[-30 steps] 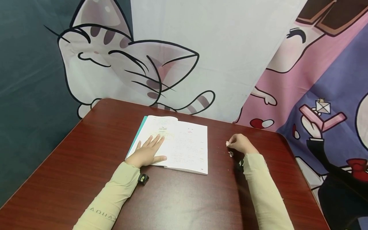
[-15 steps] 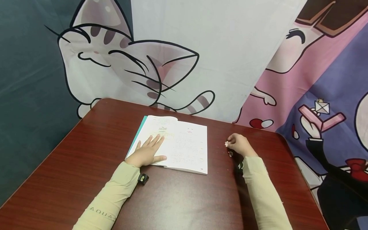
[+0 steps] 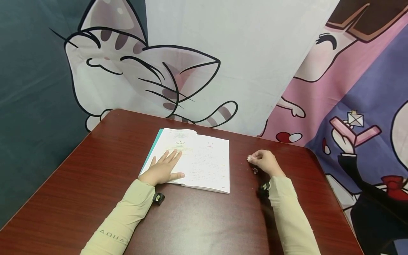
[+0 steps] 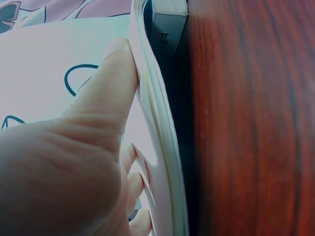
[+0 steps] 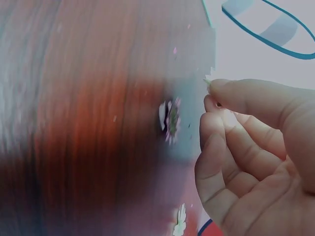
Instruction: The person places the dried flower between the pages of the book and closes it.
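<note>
An open book (image 3: 210, 163) with a teal cover edge lies on the table. On its left page my left hand (image 3: 162, 170) rests with fingers spread; the thumb (image 4: 106, 93) lies along the page near the lower edge in the left wrist view. To the right of the book, my right hand (image 3: 265, 163) pinches a small pale flower (image 3: 250, 159) between thumb and fingertips. Only a jagged tip of that flower (image 5: 208, 79) shows in the right wrist view. Under this hand another small dried flower (image 3: 255, 170), pinkish with a greenish middle, lies on the table.
The reddish-brown wooden table (image 3: 197, 223) reaches back to a cloth backdrop (image 3: 255, 71) printed with cartoon figures. A pale petal-like piece (image 5: 180, 221) shows low in the right wrist view, and tiny crumbs dot the table around the flower.
My right hand has shifted slightly left, toward the book, with the pale flower in its fingertips. The left hand and the book have stayed in place.
</note>
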Demonstrator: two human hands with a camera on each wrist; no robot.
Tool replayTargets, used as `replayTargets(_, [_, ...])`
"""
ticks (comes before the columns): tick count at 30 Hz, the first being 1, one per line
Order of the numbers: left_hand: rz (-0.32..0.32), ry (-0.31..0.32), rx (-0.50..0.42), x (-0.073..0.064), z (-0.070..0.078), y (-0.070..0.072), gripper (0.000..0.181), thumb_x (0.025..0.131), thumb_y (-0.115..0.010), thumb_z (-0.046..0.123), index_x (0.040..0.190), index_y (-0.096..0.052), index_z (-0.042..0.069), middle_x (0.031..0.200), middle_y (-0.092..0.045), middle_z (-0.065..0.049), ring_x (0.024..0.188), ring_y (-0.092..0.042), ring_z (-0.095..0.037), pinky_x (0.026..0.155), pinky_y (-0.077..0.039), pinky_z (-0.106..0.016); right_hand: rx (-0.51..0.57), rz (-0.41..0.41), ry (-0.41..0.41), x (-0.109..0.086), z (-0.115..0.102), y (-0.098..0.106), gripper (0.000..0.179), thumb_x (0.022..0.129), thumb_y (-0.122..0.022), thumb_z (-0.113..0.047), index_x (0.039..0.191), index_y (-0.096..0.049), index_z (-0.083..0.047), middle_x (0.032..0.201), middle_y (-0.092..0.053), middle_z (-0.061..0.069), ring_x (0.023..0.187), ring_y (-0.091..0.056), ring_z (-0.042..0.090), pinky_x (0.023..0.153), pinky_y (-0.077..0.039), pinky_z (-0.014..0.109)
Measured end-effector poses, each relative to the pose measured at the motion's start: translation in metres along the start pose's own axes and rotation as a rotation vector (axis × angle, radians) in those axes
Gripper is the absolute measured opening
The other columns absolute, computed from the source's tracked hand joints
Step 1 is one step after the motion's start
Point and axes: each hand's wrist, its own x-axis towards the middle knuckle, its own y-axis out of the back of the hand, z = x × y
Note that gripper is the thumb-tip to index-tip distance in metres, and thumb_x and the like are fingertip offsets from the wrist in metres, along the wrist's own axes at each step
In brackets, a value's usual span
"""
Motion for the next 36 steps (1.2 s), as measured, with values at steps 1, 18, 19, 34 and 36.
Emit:
replayTargets(1, [0.000, 0.000, 0.000, 0.000, 0.000, 0.000, 0.089, 0.098, -0.059, 0.055, 0.164, -0.017, 0.012, 0.169, -0.011, -0.014, 0.154, -0.004, -0.042, 0.115, 0.001, -0.073, 0.016, 0.003, 0.000, 0.000, 0.000, -0.001, 0.018, 0.089, -0.079, -0.012, 0.094, -0.070, 0.003, 0.087, -0.073, 0.011, 0.076, -0.065, 0.016, 0.071, -0.054, 0.030])
replayTargets(18, [0.000, -0.004, 0.009, 0.000, 0.001, 0.001, 0.089, 0.098, -0.059, 0.055, 0.164, -0.017, 0.012, 0.169, -0.011, -0.014, 0.154, -0.005, -0.043, 0.114, 0.000, -0.074, 0.318, 0.030, -0.132, -0.012, -0.024, -0.017, 0.021, 0.091, -0.076, -0.017, 0.104, -0.071, -0.001, 0.085, -0.071, 0.007, 0.066, -0.058, 0.018, 0.053, -0.049, 0.032])
replayTargets(19, [0.000, -0.004, 0.009, 0.000, 0.001, 0.001, 0.089, 0.098, -0.059, 0.055, 0.164, -0.017, 0.012, 0.169, -0.011, -0.014, 0.154, -0.005, -0.043, 0.114, 0.000, -0.074, 0.317, 0.032, -0.131, -0.013, -0.026, -0.019, 0.022, 0.091, -0.076, -0.018, 0.105, -0.071, -0.001, 0.085, -0.071, 0.006, 0.067, -0.058, 0.017, 0.053, -0.049, 0.032])
replayTargets(34, [-0.013, -0.004, 0.013, 0.002, -0.002, -0.002, 0.090, 0.099, -0.057, 0.057, 0.164, -0.014, 0.013, 0.170, -0.008, -0.013, 0.154, -0.002, -0.042, 0.114, 0.002, -0.074, 0.449, 0.083, -0.053, -0.013, -0.058, -0.048, 0.016, 0.092, -0.072, -0.006, 0.104, -0.072, 0.003, 0.091, -0.074, 0.010, 0.074, -0.065, 0.017, 0.068, -0.057, 0.030])
replayTargets(36, [-0.015, -0.006, 0.014, 0.002, -0.003, -0.002, 0.090, 0.099, -0.056, 0.058, 0.164, -0.014, 0.014, 0.170, -0.007, -0.013, 0.154, -0.002, -0.042, 0.114, 0.002, -0.074, 0.448, 0.082, -0.046, -0.012, -0.064, -0.052, 0.014, 0.092, -0.072, -0.007, 0.103, -0.073, 0.002, 0.092, -0.074, 0.010, 0.076, -0.065, 0.020, 0.069, -0.057, 0.032])
